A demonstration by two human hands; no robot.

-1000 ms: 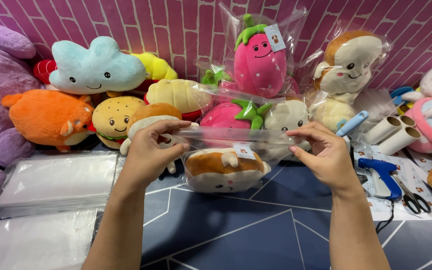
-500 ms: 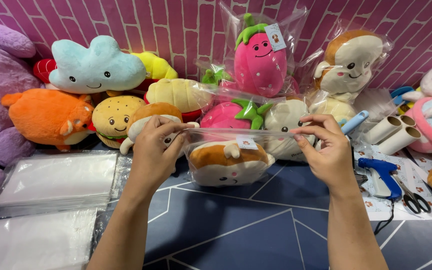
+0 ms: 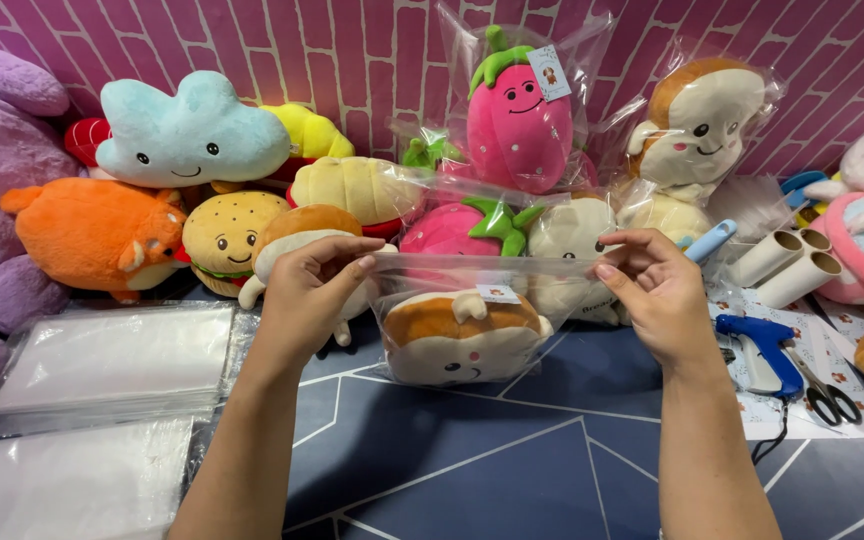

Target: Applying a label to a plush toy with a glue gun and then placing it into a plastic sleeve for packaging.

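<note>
The bread-shaped plush (image 3: 460, 335) sits fully inside the clear plastic bag (image 3: 472, 300), which hangs just above the desk (image 3: 512, 460) at the centre of the scene. The left hand (image 3: 312, 290) pinches the left end of the bag's top edge; the right hand (image 3: 657, 290) pinches the right end. Both hands are closed on the film, which is drawn taut between them. Insertion therefore appears complete. Whether the mouth is already sealed cannot be told. Bagged plush toys (image 3: 517, 115) stand along the far wall. Flat empty bags (image 3: 102, 360) lie stacked at near left. A blue tagging gun (image 3: 762, 345) and scissors (image 3: 827, 395) rest at right, untouched.
</note>
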